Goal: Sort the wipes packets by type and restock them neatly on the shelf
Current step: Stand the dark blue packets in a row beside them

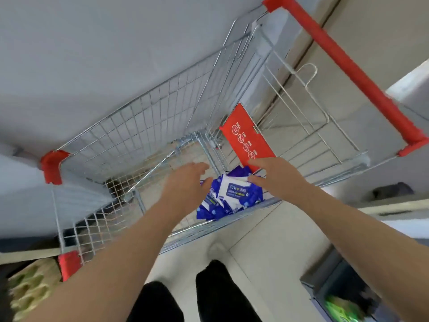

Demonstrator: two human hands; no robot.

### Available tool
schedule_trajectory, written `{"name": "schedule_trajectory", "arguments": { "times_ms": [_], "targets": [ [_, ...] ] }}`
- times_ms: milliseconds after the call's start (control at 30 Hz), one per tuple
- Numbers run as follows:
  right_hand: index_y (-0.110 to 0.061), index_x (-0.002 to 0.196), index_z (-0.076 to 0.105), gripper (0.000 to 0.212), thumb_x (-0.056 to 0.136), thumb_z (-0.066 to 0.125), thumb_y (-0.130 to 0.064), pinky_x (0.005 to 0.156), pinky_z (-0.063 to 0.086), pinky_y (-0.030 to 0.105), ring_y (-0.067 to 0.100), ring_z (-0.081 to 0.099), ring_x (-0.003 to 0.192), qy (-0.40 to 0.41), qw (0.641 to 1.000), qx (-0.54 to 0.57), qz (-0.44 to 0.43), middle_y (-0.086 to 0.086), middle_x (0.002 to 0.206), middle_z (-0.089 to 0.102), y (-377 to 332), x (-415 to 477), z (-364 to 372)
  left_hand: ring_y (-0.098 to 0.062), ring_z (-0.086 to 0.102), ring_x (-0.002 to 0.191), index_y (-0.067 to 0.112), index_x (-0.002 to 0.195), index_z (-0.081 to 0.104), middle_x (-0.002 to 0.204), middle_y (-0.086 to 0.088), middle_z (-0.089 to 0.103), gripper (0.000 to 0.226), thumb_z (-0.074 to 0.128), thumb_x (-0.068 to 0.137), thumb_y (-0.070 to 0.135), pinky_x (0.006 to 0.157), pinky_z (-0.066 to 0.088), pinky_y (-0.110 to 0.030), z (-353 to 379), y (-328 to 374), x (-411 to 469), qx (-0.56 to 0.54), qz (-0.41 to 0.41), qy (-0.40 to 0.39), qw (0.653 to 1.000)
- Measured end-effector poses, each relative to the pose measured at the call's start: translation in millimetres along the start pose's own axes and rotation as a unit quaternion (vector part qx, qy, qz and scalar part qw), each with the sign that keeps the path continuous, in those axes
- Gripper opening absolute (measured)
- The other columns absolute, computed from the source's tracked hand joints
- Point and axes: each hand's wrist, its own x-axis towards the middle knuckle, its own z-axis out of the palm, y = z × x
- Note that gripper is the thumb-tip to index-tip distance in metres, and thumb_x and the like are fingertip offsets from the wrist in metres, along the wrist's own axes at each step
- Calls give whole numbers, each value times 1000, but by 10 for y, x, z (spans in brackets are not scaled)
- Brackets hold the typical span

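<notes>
Pale tiled floor, wire cart centre frame, blue-white wipes packets lay inside, left hand, right hand hovered above, fingers loosely spread.

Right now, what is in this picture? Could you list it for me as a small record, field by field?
container: silver wire shopping cart with a red plastic handle
contents: heap of blue and white wipes packets in the basket corner nearest the person
left hand: open, fingers spread, over the heap, holding nothing
right hand: open, fingertips at the top packet's edge; I cannot tell whether they touch it
sign: red panel with white symbols hanging inside the cart, just above the heap
</notes>
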Motion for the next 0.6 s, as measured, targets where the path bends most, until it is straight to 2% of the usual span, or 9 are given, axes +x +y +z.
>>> {"name": "schedule_trajectory", "arguments": {
  "times_ms": [133, 233, 367, 433, 500, 533, 600],
  "targets": [
    [-17, 133, 53, 47, 90, 62, -34, 94, 40, 29, 23, 53, 118, -77, 995, -36, -50, 4, 130, 58, 425, 643, 167, -21, 58, 109, 20, 131, 54, 114, 2, 65, 40, 58, 93, 32, 97, 44, -36, 623, -88, 561, -58, -65, -42, 995],
    [-17, 134, 53, 49, 88, 64, -33, 90, 39, 25, 21, 53, 117, -127, 989, -49, -58, 5, 132, 58, 651, 1013, 319, -23, 60, 105, 18, 132, 50, 116, 0, 64, 52, 66, 87, 38, 93, 48, -35, 1059, -138, 866, -125, -124, -79, 981],
    [-10, 130, 57, 43, 91, 61, -28, 87, 41, 28, 21, 56, 110, -197, 976, -62, -69, 6, 123, 61, 828, 1316, 529, -23, 59, 87, 13, 121, 44, 106, -1, 60, 61, 77, 77, 40, 71, 51, -34, 1528, -193, 1105, -149, -181, -136, 963],
    [-6, 117, 64, 30, 92, 58, -22, 82, 43, 31, 23, 58, 100, -231, 968, -67, -67, 8, 110, 64, 842, 1403, 622, -22, 58, 86, 13, 110, 45, 102, -3, 61, 57, 82, 73, 35, 64, 46, -30, 1676, -262, 1160, -161, -195, -140, 957],
    [-6, 89, 65, 13, 93, 54, -14, 72, 38, 29, 20, 55, 81, -245, 965, -71, -63, 7, 89, 61, 838, 1483, 720, -21, 60, 85, 13, 106, 52, 101, -2, 64, 50, 83, 72, 32, 60, 45, -25, 1722, -340, 1170, -180, -205, -145, 951],
    [-9, 89, 65, 13, 93, 52, -11, 73, 36, 27, 17, 52, 80, -250, 963, -75, -63, 6, 92, 61, 838, 1514, 764, -19, 62, 84, 13, 106, 58, 101, -2, 67, 44, 82, 73, 31, 61, 46, -24, 1717, -376, 1162, -191, -204, -148, 949],
    [-8, 118, 63, 27, 95, 49, -8, 81, 38, 26, 20, 55, 97, -265, 960, -71, -63, 7, 120, 61, 836, 1559, 829, -18, 65, 84, 15, 108, 67, 102, -2, 71, 33, 78, 78, 25, 67, 50, -26, 1680, -441, 1121, -218, -201, -151, 943]
  ]
}}
